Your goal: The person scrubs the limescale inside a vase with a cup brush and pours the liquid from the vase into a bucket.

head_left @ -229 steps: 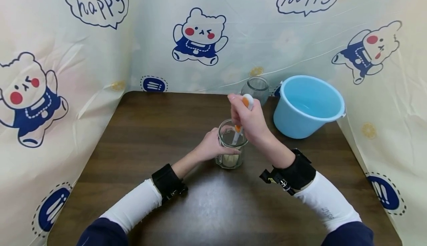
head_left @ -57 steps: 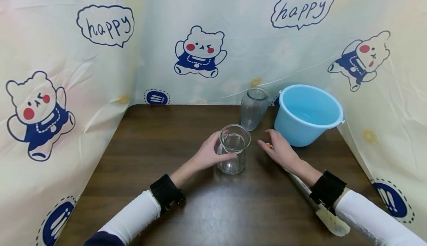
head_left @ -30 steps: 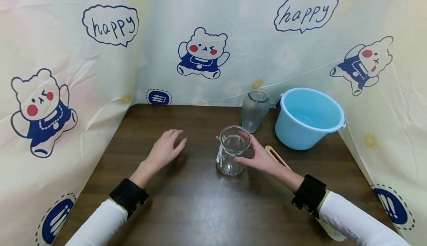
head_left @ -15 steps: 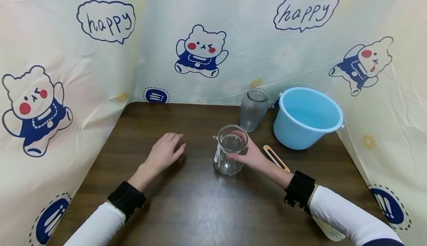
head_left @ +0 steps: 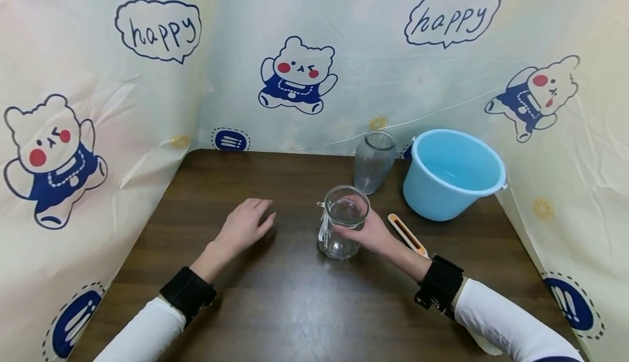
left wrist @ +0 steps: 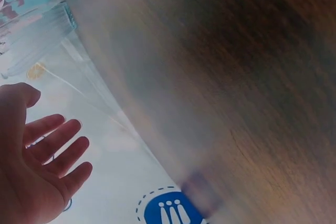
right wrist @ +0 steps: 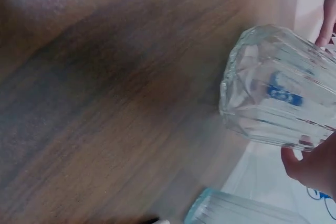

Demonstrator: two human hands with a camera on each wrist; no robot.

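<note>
A clear glass jar [head_left: 339, 244] with a string bow at its neck stands upright near the table's middle. My right hand [head_left: 371, 233] grips it from the right, thumb in front and fingers behind. In the right wrist view the ribbed jar [right wrist: 278, 87] lies within that grip. Left of the jar, my left hand [head_left: 243, 225] hovers by itself with fingers loosely bent. The left wrist view shows that hand [left wrist: 47, 166] palm up, holding nothing. A brush with an orange and white handle [head_left: 407, 233] lies right of the jar, its head mostly hidden beneath my right forearm.
Behind the jar is a taller glass vase [head_left: 374, 162]. A light blue bucket [head_left: 427, 187] stands at the back right. All of it is on a dark wooden table [head_left: 275, 307], with a printed cloth [head_left: 221, 67] hung around the back and sides.
Earlier my right hand worked the brush inside the jar while my left held it. The brush was then laid down; my left hand let go and moved left, and my right took the jar.
</note>
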